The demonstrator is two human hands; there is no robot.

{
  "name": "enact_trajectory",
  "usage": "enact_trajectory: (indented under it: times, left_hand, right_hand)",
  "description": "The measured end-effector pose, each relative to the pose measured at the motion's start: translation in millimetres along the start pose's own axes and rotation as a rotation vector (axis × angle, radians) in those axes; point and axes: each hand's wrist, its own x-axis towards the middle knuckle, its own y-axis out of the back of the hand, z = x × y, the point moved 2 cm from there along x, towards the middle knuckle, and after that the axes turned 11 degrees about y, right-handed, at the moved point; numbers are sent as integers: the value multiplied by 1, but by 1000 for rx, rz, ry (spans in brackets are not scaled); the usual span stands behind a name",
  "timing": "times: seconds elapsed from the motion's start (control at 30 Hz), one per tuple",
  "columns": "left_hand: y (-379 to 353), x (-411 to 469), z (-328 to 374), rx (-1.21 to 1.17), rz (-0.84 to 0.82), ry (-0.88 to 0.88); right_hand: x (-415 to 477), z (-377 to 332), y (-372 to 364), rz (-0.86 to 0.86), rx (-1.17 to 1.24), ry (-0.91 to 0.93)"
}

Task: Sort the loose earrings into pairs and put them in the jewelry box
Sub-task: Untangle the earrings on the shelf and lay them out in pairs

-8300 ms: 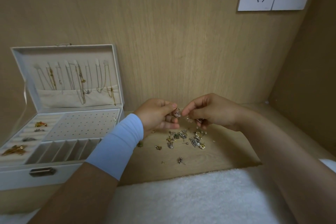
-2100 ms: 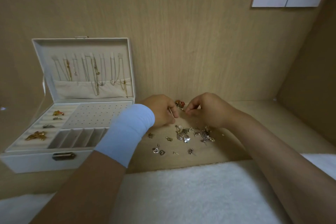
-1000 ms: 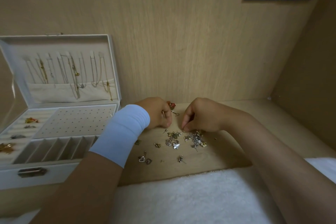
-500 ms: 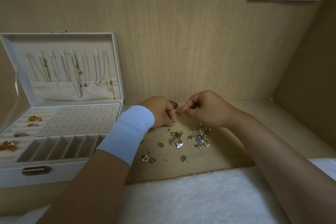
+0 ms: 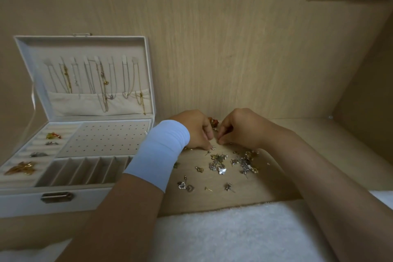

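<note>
wooden shelf [image 5: 323,134] carries the loose earrings [image 5: 231,162], right of the open jewelry box [image 5: 89,197]. behind them, the left hand [image 5: 194,130] curls round a red earring [image 5: 214,122]; the right hand [image 5: 241,127] pinches its fingertips [image 5: 221,141], whether on anything i cannot tell.

We see a pale wooden desk [image 5: 212,202] closed in by a back wall and a side wall on the right. At its left edge stands an open white jewelry box [image 5: 25,200], its lid upright toward the back. Near the middle lie loose earrings [image 5: 234,161], gold and silver, in a scattered heap. Two heart earrings [image 5: 182,185] lie together, apart from the heap and nearer the front edge. A white towel [image 5: 223,232] lies along the front edge.
</note>
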Motion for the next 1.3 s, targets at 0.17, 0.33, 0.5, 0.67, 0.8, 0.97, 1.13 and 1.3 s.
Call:
enact_trajectory:
  times: [0.17,0.33,0.5,0.67,0.8,0.97,1.13,1.3]
  left_hand:
    - [-3,2,5,12,33,-17]
    - [-2,2,4,11,59,-11]
    - [6,0,4,-25,64,5]
    - [-6,2,11,-3,43,10]
    - [-9,6,11,17,106,24]
    - [-7,9,6,21,143,58]
    - [-4,6,5,5,109,58]
    - [12,-12,1,-59,117,23]
  right_hand:
    - [0,1,0,-27,6,14]
    - [-2,4,0,-49,6,4]
    - [-1,4,-1,-19,28,10]
    - [2,2,-2,-38,-16,33]
    - [1,4,0,-34,-9,18]
    - [2,-2,-6,-7,-32,16]
    - [2,-5,-7,3,-22,17]
    - [-8,-8,11,64,50,35]
